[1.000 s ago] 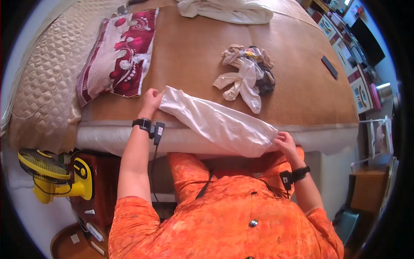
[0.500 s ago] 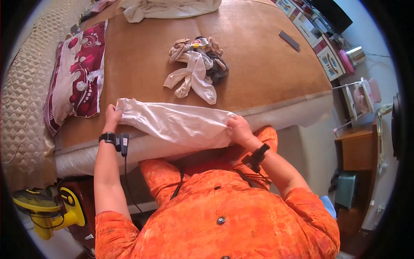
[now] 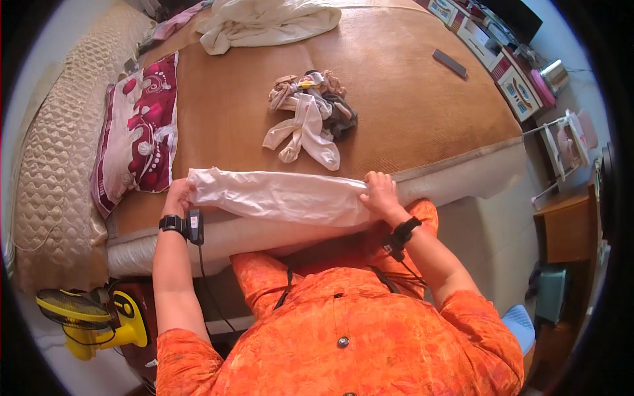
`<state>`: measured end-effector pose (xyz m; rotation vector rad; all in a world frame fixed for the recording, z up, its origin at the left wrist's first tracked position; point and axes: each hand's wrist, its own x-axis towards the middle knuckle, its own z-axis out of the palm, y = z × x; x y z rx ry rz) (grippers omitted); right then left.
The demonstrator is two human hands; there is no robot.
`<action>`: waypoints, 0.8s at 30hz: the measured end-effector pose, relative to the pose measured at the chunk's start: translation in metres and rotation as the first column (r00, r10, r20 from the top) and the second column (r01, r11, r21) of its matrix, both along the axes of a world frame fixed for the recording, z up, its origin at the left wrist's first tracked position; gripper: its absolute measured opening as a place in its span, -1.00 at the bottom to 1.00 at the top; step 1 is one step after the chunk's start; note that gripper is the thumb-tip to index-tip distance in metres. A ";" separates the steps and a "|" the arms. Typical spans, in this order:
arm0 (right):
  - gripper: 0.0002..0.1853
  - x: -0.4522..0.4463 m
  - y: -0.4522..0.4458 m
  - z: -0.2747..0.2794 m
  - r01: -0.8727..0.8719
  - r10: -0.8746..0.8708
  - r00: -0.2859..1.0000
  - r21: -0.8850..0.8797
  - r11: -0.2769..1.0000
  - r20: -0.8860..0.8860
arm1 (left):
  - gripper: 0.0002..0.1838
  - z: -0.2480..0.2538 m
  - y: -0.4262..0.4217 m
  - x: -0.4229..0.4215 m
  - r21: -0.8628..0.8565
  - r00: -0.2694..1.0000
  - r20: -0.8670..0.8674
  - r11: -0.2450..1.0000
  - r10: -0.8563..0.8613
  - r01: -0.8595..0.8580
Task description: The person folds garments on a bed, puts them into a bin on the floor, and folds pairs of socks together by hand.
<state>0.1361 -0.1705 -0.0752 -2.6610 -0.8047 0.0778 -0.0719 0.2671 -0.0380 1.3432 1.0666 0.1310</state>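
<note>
A long piece of white cloth stretches sideways along the near edge of the bed, a few soft creases running through it. Its left end is pinched in my left hand, with the fingers closed on the corner. At the other end, my right hand is closed on the upper right corner, knuckles up. Whether the cloth is a garment I cannot tell. Just beyond it on the brown mat lies a heap of socks, white, beige and dark grey, some with a yellow-and-red patch on top.
A maroon and white pillow lies at the left, beside the quilted headboard. A cream blanket is bunched at the far side. A dark remote control rests at the right. A yellow fan stands at lower left.
The cloth's upper edge is straighter, and its hanging part is gathered higher. My right hand has turned from a fist at the edge to fingers laid over the corner. The camera view has shifted slightly.
</note>
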 end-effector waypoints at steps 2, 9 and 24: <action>-0.79 0.000 -0.003 -0.007 -0.071 0.069 0.997 -0.063 0.996 -0.028 | -0.69 -0.018 0.021 -0.005 -0.154 0.998 -0.062 0.988 -0.027 0.018; -0.76 0.017 -0.023 -0.007 0.073 0.275 0.693 0.444 0.893 -0.666 | -0.80 0.085 -0.028 0.009 0.149 0.944 0.154 0.951 -0.291 0.269; -0.77 0.044 -0.028 0.036 0.605 0.538 0.280 0.581 0.544 -0.795 | -0.78 0.061 0.011 0.012 0.207 0.986 0.100 0.972 -0.134 0.111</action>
